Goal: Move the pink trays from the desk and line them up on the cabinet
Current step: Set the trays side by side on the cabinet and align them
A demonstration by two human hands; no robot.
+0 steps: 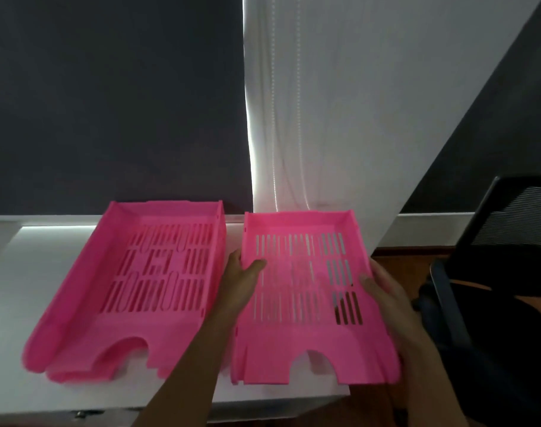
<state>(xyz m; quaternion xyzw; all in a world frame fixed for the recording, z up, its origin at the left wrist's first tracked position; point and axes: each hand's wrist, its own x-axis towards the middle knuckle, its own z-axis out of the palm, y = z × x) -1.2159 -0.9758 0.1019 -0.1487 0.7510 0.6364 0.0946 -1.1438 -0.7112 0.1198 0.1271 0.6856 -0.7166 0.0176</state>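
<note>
Two spots on the white cabinet top hold pink slotted trays. On the left lies a stack of pink trays, nested and slightly askew. To its right is a single pink tray, gripped on both sides. My left hand clasps its left rim, thumb inside the tray. My right hand clasps its right rim, thumb over the edge. This tray's right side reaches past the cabinet's right edge. I cannot tell whether it rests on the top or hangs just above it.
A black mesh office chair stands close on the right, over a wooden floor. Behind the cabinet hang a dark roller blind and a white curtain. The cabinet top extends to the left of the stack.
</note>
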